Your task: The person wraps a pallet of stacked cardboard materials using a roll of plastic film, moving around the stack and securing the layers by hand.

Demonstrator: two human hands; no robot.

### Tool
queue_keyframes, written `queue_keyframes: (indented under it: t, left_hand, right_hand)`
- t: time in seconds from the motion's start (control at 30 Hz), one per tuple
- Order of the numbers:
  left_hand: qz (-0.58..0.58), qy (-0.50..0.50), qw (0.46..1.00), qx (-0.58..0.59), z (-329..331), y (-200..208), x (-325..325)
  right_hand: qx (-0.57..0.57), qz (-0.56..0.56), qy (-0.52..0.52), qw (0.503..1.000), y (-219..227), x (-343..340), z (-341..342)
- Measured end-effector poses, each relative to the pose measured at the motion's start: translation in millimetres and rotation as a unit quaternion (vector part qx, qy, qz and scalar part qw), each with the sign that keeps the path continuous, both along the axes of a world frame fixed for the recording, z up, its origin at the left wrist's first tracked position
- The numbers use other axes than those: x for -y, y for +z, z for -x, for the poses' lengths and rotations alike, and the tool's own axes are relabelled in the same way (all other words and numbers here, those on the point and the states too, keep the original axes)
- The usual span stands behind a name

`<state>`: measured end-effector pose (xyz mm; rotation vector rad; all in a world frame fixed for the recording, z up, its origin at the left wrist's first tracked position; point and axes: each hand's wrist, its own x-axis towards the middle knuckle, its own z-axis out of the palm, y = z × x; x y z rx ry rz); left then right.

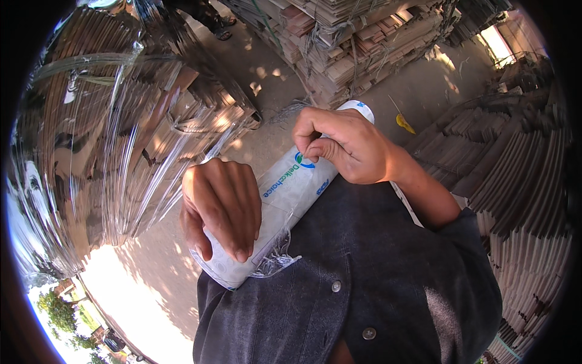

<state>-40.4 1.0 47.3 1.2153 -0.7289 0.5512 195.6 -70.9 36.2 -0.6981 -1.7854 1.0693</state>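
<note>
A long white roll [291,182] with blue and green print lies slantwise across the front of my dark shirt, its far end up to the right. Over its lower left part my left hand [223,209] is closed, fingers curled across the top and thumb near the end. My right hand [351,142] rests on the upper part, thumb and forefinger pinched together at the roll's surface. Whatever lies between those fingertips is too small to make out. Below the left fingers, the roll's white wrapping is torn, with frayed shreds [276,261] hanging at the shirt.
To the left stands a tall stack of flat brown sheets under shiny clear film [130,145]. Another tied stack [345,48] rises ahead, and more layered sheets [515,164] are at the right. A yellow leaf [405,124] lies on the ground. A person's foot [223,30] shows at the top.
</note>
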Motion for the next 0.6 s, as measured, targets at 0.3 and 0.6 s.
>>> queue_keyframes:
  t: [0.3,0.6]
  left_hand:
    - [-0.160,0.343,0.819,-0.431,-1,9,22]
    - [-0.291,0.283,0.840,-0.360,-6,17,22]
  right_hand:
    - [0.060,-0.065,-0.039,0.995,7,9,-3]
    - [0.095,-0.229,-0.095,0.964,-1,38,-2]
